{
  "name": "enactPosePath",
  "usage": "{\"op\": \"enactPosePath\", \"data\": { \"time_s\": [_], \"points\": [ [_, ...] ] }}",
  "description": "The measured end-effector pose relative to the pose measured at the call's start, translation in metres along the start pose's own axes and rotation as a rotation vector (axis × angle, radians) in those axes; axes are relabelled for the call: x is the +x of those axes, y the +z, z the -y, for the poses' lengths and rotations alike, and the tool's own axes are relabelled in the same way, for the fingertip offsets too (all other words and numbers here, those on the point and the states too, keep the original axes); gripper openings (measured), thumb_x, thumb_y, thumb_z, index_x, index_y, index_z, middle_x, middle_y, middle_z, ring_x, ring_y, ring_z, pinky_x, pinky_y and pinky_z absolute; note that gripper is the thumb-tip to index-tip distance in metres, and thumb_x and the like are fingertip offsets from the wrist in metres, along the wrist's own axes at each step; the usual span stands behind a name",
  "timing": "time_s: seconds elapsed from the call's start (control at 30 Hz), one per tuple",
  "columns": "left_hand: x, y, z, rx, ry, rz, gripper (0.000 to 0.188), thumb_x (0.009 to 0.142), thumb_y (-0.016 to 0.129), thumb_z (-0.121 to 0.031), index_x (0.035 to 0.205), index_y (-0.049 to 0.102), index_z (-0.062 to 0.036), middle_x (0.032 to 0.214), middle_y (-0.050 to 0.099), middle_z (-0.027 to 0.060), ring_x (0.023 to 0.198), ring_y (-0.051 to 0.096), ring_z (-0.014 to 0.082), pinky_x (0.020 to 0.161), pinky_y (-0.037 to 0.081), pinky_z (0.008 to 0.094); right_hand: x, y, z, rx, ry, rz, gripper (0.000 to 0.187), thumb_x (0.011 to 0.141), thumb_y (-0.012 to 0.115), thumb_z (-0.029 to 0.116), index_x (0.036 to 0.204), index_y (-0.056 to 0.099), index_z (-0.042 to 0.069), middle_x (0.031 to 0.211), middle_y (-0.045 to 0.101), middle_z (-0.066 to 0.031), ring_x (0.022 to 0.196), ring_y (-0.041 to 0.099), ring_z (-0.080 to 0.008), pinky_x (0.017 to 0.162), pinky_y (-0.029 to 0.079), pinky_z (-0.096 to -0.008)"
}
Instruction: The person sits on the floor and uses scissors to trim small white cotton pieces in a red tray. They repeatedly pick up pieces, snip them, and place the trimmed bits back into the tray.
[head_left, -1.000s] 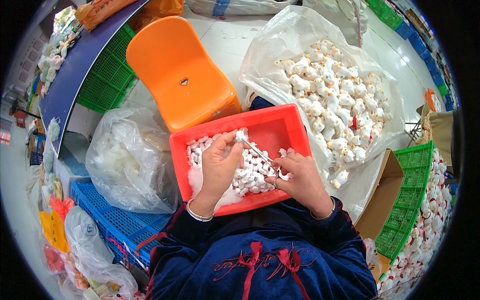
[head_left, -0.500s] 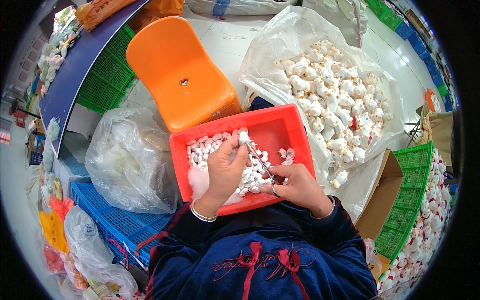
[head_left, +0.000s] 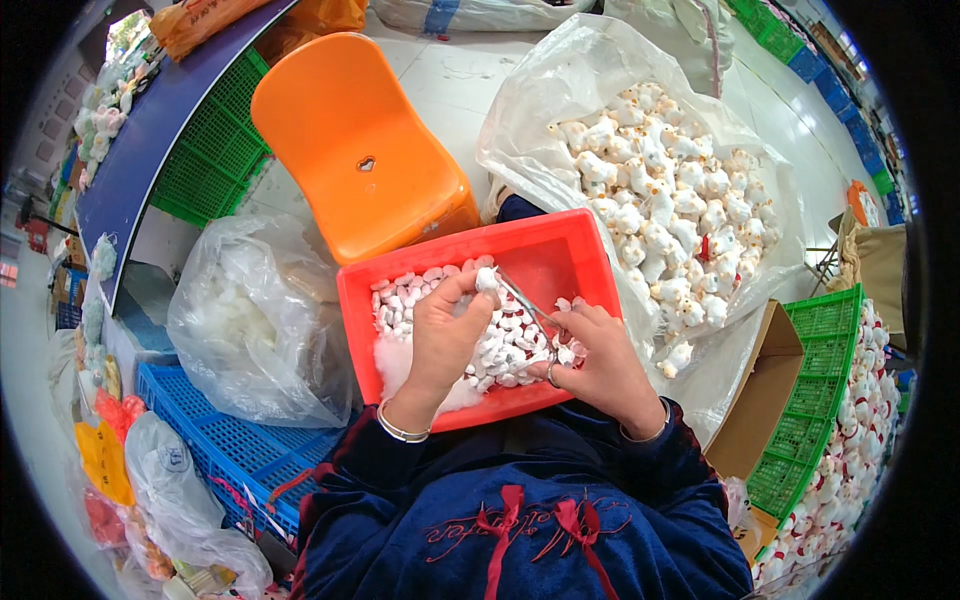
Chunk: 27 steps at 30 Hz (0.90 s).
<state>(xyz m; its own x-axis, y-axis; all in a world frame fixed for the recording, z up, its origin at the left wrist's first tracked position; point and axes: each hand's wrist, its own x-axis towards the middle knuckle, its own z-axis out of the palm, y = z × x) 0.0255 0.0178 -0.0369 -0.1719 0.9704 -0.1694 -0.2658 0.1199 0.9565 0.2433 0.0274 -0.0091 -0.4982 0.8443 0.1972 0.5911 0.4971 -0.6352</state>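
Over a red plastic tub (head_left: 354,330), my left hand (head_left: 432,340) pinches a small white plush piece (head_left: 487,280) between thumb and fingertips. My right hand (head_left: 605,372) has its fingers in the ring handles of a long, thin metal forceps (head_left: 528,306). The tips of the forceps lie against or just beside the plush piece; I cannot tell whether they grip it. Beneath my hands, the tub holds many small white and pinkish fabric pieces (head_left: 508,345). A clump of fluffy white stuffing (head_left: 395,362) lies at its near left.
An orange chair (head_left: 370,160) stands just beyond the tub. To the right, a clear plastic bag (head_left: 530,110) is full of white plush toys (head_left: 665,220). A bag of stuffing (head_left: 250,320) rests by a blue crate (head_left: 240,440) on the left. A cardboard box (head_left: 760,390) and green crate (head_left: 815,400) are at right.
My right hand has shifted slightly right, and the forceps handles look wider apart. My left hand stays nearly in place, still pinching the white plush piece.
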Motion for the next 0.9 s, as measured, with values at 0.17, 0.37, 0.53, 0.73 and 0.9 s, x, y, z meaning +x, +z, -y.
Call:
{"op": "enactPosePath", "data": {
  "time_s": [0.17, 0.37, 0.53, 0.73, 0.9],
  "points": [
    [0.005, -0.003, 0.017, -0.026, 0.127, -0.007, 0.022, 0.098, 0.061, -0.004, 0.117, 0.07, 0.0015, 0.107, 0.069, 0.0045, 0.093, 0.056, 0.0083, 0.083, 0.04, 0.0243, 0.004, -0.003, 0.008, 0.031, 0.029, 0.088, 0.046, 0.073, 0.087, 0.031, 0.108, 0.072, 0.004, 0.093, 0.067, -0.0135, 0.093, 0.064, -0.0329, 0.076, 0.049, -0.0431],
    [-0.002, 0.0, 0.007, -0.03, 0.122, -0.027, 0.022, 0.099, 0.061, -0.005, 0.118, 0.07, 0.0, 0.097, 0.069, -0.0014, 0.074, 0.055, 0.0005, 0.065, 0.044, 0.0163, 0.001, -0.002, 0.009, 0.105, 0.099, 0.159, 0.041, 0.076, 0.085, 0.029, 0.105, 0.073, 0.003, 0.086, 0.067, -0.011, 0.086, 0.065, -0.0284, 0.073, 0.049, -0.0412],
    [-0.004, 0.002, 0.001, 0.084, 0.18, -0.031, 0.027, 0.099, 0.061, -0.003, 0.124, 0.068, 0.003, 0.106, 0.069, 0.0016, 0.088, 0.059, 0.004, 0.079, 0.047, 0.02, 0.004, -0.008, 0.012, 0.228, 0.166, 0.237, 0.035, 0.078, 0.084, 0.026, 0.1, 0.073, 0.001, 0.073, 0.065, -0.0125, 0.068, 0.065, -0.0279, 0.063, 0.048, -0.038],
    [-0.01, 0.01, 0.008, -0.005, 0.146, -0.014, 0.029, 0.099, 0.062, -0.002, 0.127, 0.066, 0.0056, 0.108, 0.07, 0.0028, 0.094, 0.062, 0.0064, 0.085, 0.051, 0.023, 0.002, 0.003, 0.023, 0.422, 0.344, 0.276, 0.033, 0.08, 0.084, 0.024, 0.098, 0.072, -0.001, 0.071, 0.065, -0.014, 0.064, 0.064, -0.0269, 0.061, 0.049, -0.037],
    [-0.012, 0.002, -0.003, 0.101, 0.068, 0.024, 0.024, 0.099, 0.064, -0.005, 0.121, 0.069, 0.005, 0.097, 0.07, -0.0005, 0.084, 0.061, 0.0036, 0.074, 0.051, 0.0207, 0.004, 0.002, 0.009, 0.185, 0.145, 0.158, 0.036, 0.079, 0.084, 0.026, 0.102, 0.072, 0.0, 0.083, 0.069, -0.0153, 0.075, 0.068, -0.0297, 0.068, 0.052, -0.0392]
  ]
}}
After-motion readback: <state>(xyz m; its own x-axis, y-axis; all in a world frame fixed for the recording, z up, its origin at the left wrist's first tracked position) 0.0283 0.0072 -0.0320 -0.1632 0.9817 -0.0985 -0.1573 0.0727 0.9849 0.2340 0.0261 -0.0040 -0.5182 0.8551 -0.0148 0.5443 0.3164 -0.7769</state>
